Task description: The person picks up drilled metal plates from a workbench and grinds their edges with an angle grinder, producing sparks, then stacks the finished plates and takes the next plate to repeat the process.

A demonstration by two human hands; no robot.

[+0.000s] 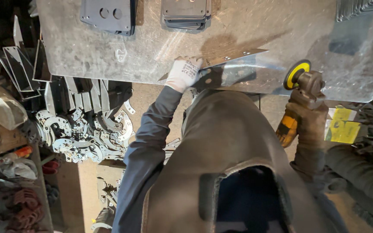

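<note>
At near edge of scratched steel workbench (109,51): white-gloved left hand (185,73) pins angled metal plate (234,69) flat. Brown-gloved right hand (309,118) grips angle grinder (301,86), yellow disc just beside plate. Yellow rectangular label (342,129) lies right, below bench.

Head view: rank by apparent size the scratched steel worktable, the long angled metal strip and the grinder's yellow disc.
1. Scratched steel worktable, largest.
2. Long angled metal strip, pinned by the white-gloved left hand.
3. Yellow disc of the grinder in the brown-gloved right hand, smallest.
</note>
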